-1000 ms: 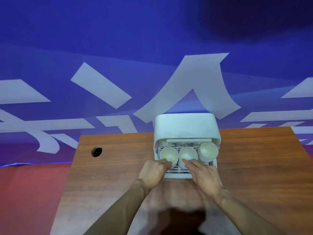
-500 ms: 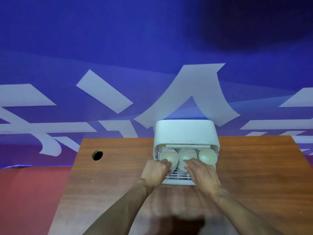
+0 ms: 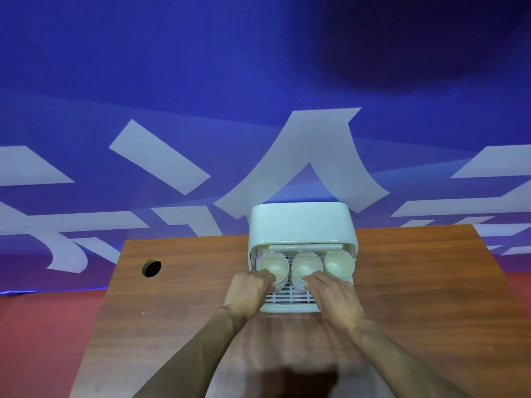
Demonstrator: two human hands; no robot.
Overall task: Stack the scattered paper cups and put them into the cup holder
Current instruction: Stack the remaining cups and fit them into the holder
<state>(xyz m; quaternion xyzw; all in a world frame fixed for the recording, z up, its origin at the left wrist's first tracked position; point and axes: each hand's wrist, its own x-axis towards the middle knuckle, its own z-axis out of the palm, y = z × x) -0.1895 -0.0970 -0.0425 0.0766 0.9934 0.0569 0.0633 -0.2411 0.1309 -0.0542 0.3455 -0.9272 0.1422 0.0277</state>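
Your left hand (image 3: pixel 249 294) sits at the near left of the cup holder (image 3: pixel 301 225), fingers curled in, tips touching the left cup stack (image 3: pixel 273 267); you can't tell from here whether they actually grip it. Your right hand (image 3: pixel 334 295) lies with fingers stretched out flat, tips against the near rim of the middle cup stack (image 3: pixel 307 267), not closed on anything. A right cup stack (image 3: pixel 339 264) lies just beside it. All three lie on their sides on the holder's slatted tray (image 3: pixel 288 297), mouths toward you, at the far middle of the wooden table (image 3: pixel 431 297).
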